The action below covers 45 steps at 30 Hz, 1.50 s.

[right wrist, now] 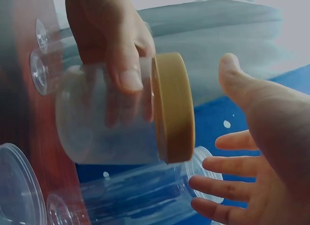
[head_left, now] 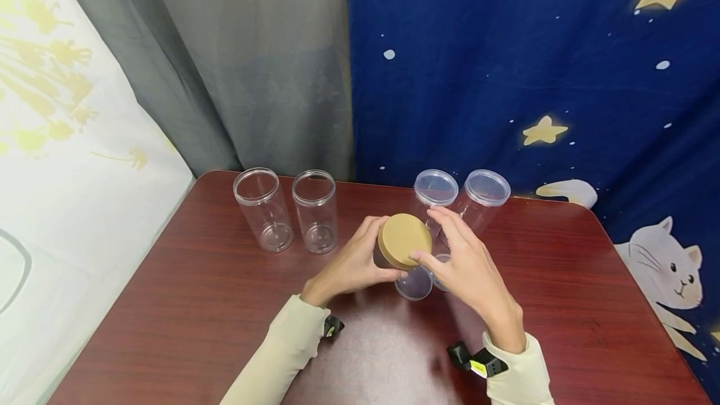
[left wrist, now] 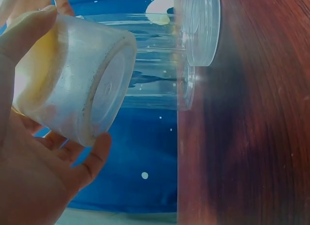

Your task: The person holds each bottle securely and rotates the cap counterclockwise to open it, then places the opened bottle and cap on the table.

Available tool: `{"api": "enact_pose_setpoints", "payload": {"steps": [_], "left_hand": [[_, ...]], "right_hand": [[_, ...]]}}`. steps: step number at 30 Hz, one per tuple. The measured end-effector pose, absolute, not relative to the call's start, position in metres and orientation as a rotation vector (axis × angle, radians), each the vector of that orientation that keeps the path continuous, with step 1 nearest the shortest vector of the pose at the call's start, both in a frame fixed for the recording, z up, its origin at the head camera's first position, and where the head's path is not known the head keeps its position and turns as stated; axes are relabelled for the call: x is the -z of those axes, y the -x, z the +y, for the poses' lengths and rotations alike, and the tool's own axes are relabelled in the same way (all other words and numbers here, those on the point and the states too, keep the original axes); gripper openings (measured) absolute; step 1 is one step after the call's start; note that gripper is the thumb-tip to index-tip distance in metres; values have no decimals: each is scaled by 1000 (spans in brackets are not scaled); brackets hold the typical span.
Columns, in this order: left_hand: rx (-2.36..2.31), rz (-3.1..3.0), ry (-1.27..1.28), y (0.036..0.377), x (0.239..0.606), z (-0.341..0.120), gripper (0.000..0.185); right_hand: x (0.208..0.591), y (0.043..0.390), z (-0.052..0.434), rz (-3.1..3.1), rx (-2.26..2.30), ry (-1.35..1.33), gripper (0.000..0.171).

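Observation:
My left hand (head_left: 357, 261) grips a clear plastic jar (left wrist: 92, 77) with a yellow-tan lid (head_left: 405, 241), its thumb and fingers around the jar's body. The jar is held above the table, tilted, and its round base shows in the left wrist view. My right hand (right wrist: 266, 152) is beside the lid with fingers spread and thumb apart. A gap separates its fingers from the lid in the right wrist view. Just below the jar in the head view, a clear round lid (head_left: 414, 286) lies on the table, with another clear round piece (head_left: 442, 277) partly hidden by my right hand.
Two tall clear jars (head_left: 264, 220) with uncovered tops stand at the back left. Two more tall clear jars (head_left: 487, 189) with whitish clear tops stand behind my right hand. The brown table (head_left: 197, 317) ends at a grey and blue curtain (head_left: 439, 80).

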State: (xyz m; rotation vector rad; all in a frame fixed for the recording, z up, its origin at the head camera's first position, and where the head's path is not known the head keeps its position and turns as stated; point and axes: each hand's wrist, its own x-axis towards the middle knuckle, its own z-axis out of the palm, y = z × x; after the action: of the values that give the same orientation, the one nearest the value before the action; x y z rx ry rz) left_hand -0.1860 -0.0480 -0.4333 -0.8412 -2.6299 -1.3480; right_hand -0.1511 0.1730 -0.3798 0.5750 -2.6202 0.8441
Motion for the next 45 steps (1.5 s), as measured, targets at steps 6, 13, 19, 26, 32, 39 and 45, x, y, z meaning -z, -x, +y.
{"api": "enact_pose_setpoints", "payload": {"steps": [6, 13, 19, 26, 32, 39, 45], "left_hand": [[1285, -2634, 881, 185, 431, -47, 94], [1238, -2674, 875, 183, 431, -46, 95], [1152, -2667, 882, 182, 431, -45, 96], [1026, -2612, 915, 183, 432, -43, 93], [981, -2612, 950, 185, 433, -43, 96], [1030, -2620, 960, 184, 431, -45, 87], [1053, -2616, 971, 184, 430, -47, 88]], "right_hand": [[381, 149, 165, -2661, -852, -621, 80], [383, 149, 157, -2687, -870, -636, 81], [385, 147, 151, -2758, -824, -593, 86], [389, 148, 147, -2766, -773, -538, 89], [390, 147, 146, -2752, -731, -518, 86], [387, 147, 147, -2713, -667, -543, 83], [386, 148, 148, -2691, -667, -585, 84]]}}
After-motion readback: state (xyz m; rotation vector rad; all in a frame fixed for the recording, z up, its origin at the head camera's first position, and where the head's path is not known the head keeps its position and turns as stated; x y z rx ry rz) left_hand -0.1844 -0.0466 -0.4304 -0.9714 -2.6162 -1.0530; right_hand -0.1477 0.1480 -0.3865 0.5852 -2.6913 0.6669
